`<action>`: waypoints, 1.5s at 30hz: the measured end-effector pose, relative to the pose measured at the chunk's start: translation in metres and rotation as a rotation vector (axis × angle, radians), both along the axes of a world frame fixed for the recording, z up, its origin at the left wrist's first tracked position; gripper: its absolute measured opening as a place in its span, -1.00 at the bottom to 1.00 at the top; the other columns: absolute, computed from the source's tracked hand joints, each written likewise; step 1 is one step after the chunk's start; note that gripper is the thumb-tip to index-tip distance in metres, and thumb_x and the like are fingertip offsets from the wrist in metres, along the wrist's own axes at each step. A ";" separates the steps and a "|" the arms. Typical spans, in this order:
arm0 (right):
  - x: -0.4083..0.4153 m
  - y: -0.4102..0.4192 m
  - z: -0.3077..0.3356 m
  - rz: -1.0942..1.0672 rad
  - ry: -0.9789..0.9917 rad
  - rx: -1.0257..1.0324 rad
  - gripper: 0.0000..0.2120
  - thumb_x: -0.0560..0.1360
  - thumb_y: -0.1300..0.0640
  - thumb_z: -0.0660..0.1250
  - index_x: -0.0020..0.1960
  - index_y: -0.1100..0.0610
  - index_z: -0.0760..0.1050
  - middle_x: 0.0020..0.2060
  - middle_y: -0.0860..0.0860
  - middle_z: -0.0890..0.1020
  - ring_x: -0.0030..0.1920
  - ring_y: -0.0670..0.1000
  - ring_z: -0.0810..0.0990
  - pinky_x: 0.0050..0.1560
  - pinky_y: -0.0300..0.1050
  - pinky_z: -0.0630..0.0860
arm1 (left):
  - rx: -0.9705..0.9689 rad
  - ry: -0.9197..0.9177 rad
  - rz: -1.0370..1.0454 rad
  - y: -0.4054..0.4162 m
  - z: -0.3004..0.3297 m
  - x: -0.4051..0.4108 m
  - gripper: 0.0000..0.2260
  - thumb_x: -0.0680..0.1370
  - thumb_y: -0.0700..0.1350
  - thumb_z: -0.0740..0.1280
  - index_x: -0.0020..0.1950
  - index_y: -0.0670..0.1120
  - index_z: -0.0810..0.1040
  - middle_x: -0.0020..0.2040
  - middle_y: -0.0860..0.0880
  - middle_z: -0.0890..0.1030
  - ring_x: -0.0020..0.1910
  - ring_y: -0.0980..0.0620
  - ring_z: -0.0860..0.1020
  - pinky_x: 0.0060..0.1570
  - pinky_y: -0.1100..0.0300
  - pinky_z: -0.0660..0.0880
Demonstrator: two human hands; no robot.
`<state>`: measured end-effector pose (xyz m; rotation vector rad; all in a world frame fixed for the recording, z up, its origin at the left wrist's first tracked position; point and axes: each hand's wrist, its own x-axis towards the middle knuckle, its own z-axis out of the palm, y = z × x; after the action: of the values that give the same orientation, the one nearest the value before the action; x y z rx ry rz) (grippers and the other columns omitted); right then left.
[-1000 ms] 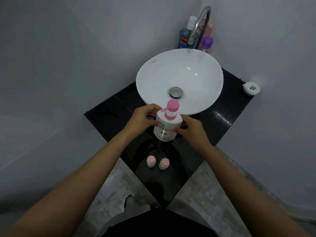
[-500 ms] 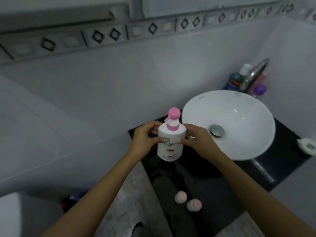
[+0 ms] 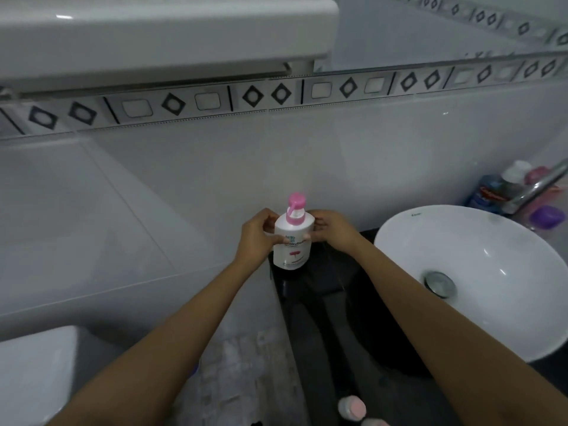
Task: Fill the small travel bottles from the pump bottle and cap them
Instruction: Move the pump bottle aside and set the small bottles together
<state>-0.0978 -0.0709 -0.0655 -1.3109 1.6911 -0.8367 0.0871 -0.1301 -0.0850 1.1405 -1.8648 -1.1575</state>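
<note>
The left hand and right hand clasp opposite sides of the upright white plastic pump bottle with a pink pump head, held at the black countertop's far corner, left of the round white basin, with two small pink-capped travel bottles near the bottom edge.

The white pump bottle at frame centre carries a blue label word, partly legible as "iokubu"; small print on the basin rim is unreadable
</note>
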 end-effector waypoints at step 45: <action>0.028 0.273 -0.026 -0.402 -0.005 0.149 -0.63 0.43 0.51 0.18 0.13 0.23 0.55 -0.09 0.08 0.64 -0.19 -0.21 0.61 -0.11 -0.39 0.50 | 0.351 -0.194 -0.754 0.168 -0.063 0.032 -0.48 0.25 -0.19 0.60 0.15 0.07 0.56 0.11 0.05 0.63 0.11 0.20 0.56 0.11 0.41 0.46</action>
<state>-0.0701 0.2022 -0.0911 -0.8793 2.0061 -0.9168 0.1189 0.0380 -0.1481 0.7354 -2.4038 -1.8981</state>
